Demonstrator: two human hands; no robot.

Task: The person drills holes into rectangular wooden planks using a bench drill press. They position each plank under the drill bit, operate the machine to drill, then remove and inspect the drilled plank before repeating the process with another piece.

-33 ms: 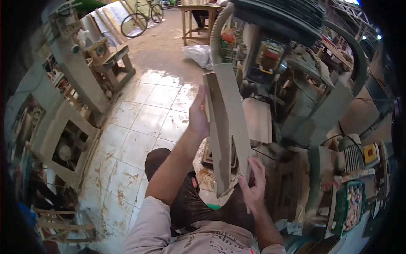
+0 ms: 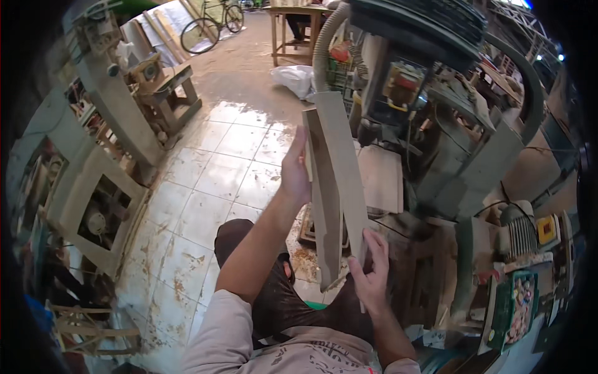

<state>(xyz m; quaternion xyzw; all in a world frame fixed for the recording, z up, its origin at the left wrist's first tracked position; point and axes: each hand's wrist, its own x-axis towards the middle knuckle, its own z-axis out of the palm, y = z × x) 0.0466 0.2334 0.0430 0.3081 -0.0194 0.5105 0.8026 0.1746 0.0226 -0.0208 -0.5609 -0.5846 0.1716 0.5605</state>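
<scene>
Two long, pale wooden boards [image 2: 342, 162] are held up before me, with a shadowed inner face [image 2: 325, 181] between them; whether they are joined cannot be told. A jagged edge shows at the lower end of the left piece. My left hand [image 2: 295, 173] grips the left piece along its outer side, its fingers partly hidden behind the wood. Lower down, my right hand [image 2: 372, 269] is closed round the near end of the right board, thumb on the inner side. The boards lean slightly, far ends toward the machine.
A dusty machine [image 2: 398, 87] with a ribbed hose [image 2: 324, 50] stands ahead right, beside a flat panel [image 2: 381, 177]. Wooden frames and a bench [image 2: 163, 93] line the left. At right lie a green crate [image 2: 512, 311] and tools. Sawdust spots the tiled floor [image 2: 205, 181].
The whole view has shifted very slightly, so the scene sits a little further right. Both hands keep the same grip on the boards.
</scene>
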